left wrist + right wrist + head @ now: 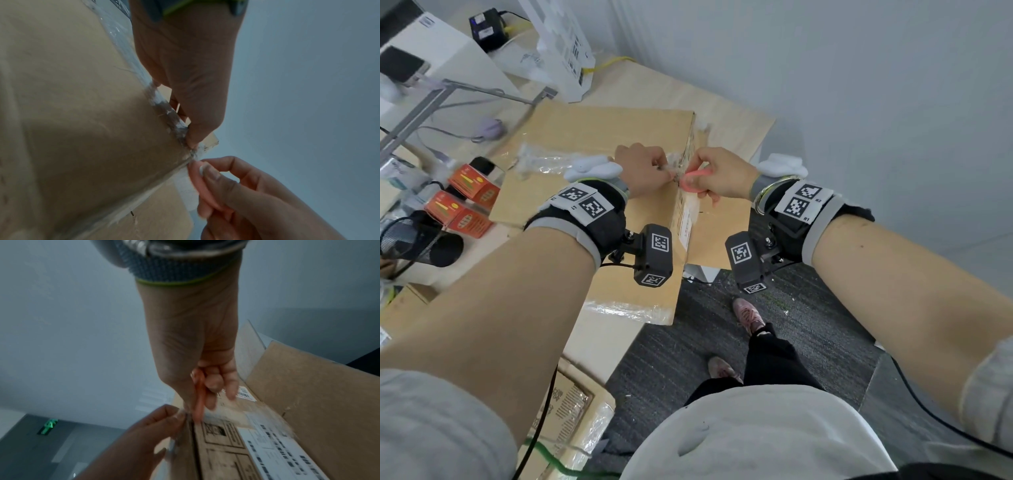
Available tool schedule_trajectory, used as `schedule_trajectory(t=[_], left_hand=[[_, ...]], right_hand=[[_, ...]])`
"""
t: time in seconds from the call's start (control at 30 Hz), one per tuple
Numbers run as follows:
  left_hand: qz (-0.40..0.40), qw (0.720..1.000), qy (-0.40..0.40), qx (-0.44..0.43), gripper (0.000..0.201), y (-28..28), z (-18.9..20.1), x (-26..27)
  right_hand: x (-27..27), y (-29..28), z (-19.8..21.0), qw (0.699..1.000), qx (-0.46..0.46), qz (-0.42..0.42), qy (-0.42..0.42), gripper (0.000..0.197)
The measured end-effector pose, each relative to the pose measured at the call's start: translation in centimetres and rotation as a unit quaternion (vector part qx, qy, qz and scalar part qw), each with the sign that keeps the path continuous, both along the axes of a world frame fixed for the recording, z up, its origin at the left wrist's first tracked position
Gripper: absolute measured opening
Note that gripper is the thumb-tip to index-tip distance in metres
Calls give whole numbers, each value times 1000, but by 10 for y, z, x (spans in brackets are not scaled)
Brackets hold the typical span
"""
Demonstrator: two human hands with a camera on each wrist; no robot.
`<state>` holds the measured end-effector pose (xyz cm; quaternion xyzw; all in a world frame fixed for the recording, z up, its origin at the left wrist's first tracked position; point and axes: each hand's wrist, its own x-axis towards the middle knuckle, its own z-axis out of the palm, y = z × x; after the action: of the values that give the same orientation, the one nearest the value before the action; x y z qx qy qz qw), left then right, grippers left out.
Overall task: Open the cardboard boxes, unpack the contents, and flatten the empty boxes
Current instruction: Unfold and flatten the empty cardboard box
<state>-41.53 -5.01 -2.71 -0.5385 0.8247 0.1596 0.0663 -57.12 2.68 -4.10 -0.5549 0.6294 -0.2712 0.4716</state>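
Note:
A large cardboard box (592,137) lies on the table, sealed with clear tape (544,161). Both hands meet at its top right edge. My left hand (666,169) pinches a crumpled, peeled end of tape (180,129) at that corner. My right hand (697,171) grips a small pink cutter (693,180), its tip against the seam just beside the left fingertips. In the right wrist view the cutter (198,395) points down at the box edge (191,434), next to the labelled side (267,451). A cardboard flap (308,394) stands out on the right.
Two orange cartons (472,185) and a black mesh holder (414,240) sit at the table's left. A white box (565,51) stands at the back. More taped cardboard boxes (571,411) lie under the table edge. My feet (750,315) stand on dark carpet.

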Motion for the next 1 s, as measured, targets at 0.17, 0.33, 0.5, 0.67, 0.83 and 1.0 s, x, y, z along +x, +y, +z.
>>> schedule_trajectory(t=[0.17, 0.33, 0.5, 0.67, 0.83, 1.0], left_hand=[[4, 1000, 1, 1, 26, -1, 3, -6], [40, 996, 70, 49, 35, -5, 12, -3], [-50, 998, -9, 37, 55, -19, 21, -8], [-145, 980, -135, 11, 73, -29, 28, -28], [-237, 951, -192, 47, 74, -39, 29, -45], [-231, 959, -160, 32, 76, -42, 29, -41]], right_hand=[[-1, 1, -2, 1000, 3, 11, -12, 11], [-7, 1, 1, 998, 37, 41, -27, 16], [-15, 0, -1, 998, 34, -13, -43, 18], [-22, -1, -6, 992, 5, -113, -49, 14], [-21, -9, -2, 987, -1, -146, -69, 15], [-16, -15, -1, 986, -5, -157, -60, 13]])
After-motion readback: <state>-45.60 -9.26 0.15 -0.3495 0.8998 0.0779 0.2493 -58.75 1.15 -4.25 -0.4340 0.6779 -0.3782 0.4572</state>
